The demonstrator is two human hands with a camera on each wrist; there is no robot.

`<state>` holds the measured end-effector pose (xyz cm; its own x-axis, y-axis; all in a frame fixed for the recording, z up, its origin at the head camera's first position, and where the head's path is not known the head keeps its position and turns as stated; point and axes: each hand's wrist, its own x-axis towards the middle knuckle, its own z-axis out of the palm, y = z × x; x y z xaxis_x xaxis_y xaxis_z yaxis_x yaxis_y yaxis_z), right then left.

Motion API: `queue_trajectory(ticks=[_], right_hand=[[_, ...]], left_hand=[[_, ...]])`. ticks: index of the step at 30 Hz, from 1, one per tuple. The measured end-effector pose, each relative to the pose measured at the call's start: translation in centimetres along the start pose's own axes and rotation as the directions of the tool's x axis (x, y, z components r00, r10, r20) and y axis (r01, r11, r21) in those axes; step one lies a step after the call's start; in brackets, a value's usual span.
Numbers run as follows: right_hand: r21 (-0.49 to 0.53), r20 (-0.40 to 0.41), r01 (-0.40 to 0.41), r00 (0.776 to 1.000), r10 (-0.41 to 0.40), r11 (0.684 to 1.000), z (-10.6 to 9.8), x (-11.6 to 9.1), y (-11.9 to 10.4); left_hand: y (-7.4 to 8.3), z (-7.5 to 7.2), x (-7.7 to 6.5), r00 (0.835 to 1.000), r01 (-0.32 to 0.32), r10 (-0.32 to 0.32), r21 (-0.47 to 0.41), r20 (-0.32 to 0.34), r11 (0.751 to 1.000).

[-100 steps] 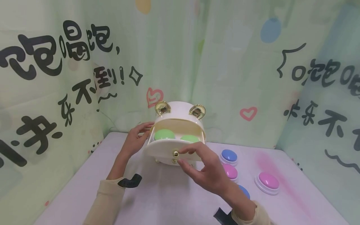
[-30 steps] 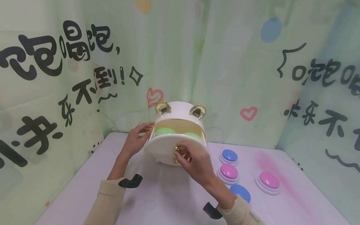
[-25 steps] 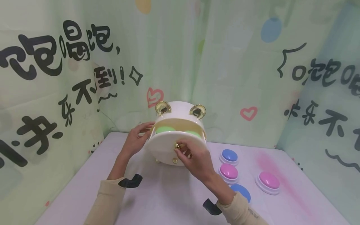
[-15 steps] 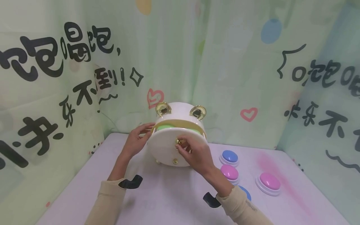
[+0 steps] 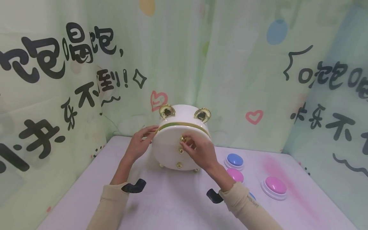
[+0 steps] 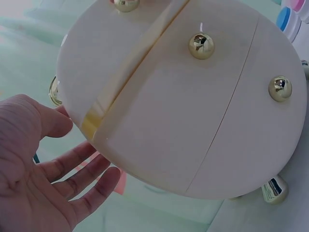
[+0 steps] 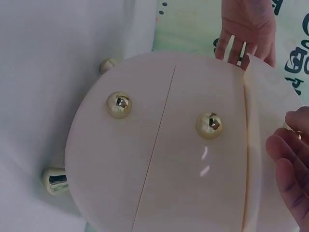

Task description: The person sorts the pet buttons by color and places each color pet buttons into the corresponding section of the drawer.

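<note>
A round white drawer box [image 5: 166, 151] with gold ears stands on the table, its drawers stacked one above another. My right hand [image 5: 202, 151] pinches the gold knob [image 5: 183, 139] of the top drawer [image 5: 168, 134] between thumb and fingers. That drawer sits nearly closed, its front jutting slightly past the middle drawer [image 7: 198, 164]; a thin gap shows along its upper edge. My left hand [image 5: 139, 143] rests against the box's left side, fingers loosely extended, as the left wrist view shows too. Lower down are the middle knob [image 5: 181, 150] and bottom knob [image 5: 179, 165]. The drawer's contents are hidden.
To the right on the table lie push buttons on white bases: a blue button [image 5: 235, 159], a pink button [image 5: 235, 174] and another pink button [image 5: 275, 185]. My right forearm mostly covers a further blue one. A printed curtain [image 5: 238, 80] hangs close behind the box.
Earlier the top drawer stood open with green domes showing inside. My right hand has taken its knob and pushed it back and up to nearly closed. The left hand has stayed put.
</note>
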<state>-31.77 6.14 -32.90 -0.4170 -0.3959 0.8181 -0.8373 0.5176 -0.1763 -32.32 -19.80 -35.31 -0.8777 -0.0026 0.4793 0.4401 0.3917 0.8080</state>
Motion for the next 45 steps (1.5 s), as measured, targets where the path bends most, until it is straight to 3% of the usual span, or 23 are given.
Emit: queue_trajectory(ticks=[12,22,34,45], right_hand=[[-0.036,0.019,-0.035,0.999,0.035,0.999,0.9,0.9,1.4],[-0.03,0.025,-0.07,0.997,0.071,0.997,1.2,1.0,1.6],[0.134,0.004,-0.171,0.985,0.172,0.976,1.3,-0.8,0.9],[0.079,0.105,-0.158,0.983,0.15,0.984,2.1,-2.5,1.2]], left_hand=[[0.2,-0.1,0.1,1.0,-0.004,0.004,-0.019,-0.003,1.0],[-0.2,0.0,0.1,0.997,-0.074,0.074,-0.023,-0.006,0.997],[-0.2,0.1,-0.1,0.997,-0.083,0.083,-0.013,-0.01,0.996],[-0.1,0.1,-0.2,0.996,-0.085,0.085,-0.018,-0.009,0.996]])
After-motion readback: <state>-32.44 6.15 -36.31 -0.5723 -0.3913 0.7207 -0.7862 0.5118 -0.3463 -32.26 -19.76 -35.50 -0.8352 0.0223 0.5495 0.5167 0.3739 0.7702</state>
